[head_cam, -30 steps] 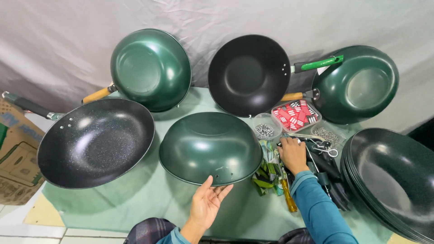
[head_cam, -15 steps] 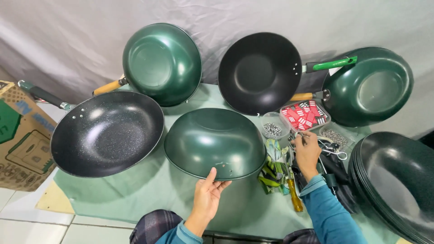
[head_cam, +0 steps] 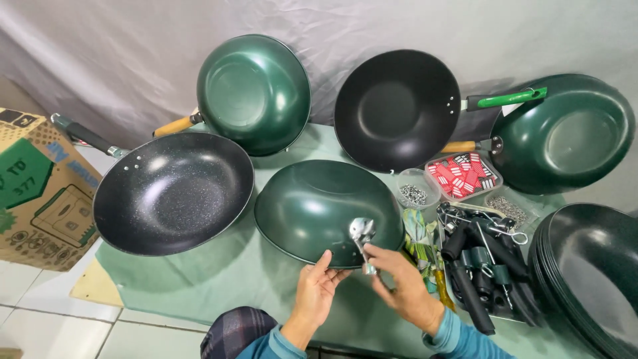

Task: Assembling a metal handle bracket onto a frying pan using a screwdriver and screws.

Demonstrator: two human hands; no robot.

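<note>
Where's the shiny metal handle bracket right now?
In the head view, the shiny metal handle bracket sits at centre bottom, pinched in the right hand against the near rim of the upturned dark green wok, beside the left hand.

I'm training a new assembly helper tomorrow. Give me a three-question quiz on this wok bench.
1. True or false: the green wok nearest the hands lies upside down.
2. Which hand holds the metal bracket: A left hand, B right hand?
3. What colour is the handle of the black wok leaning on the backdrop?

Key: 1 true; 2 B; 3 green.
</note>
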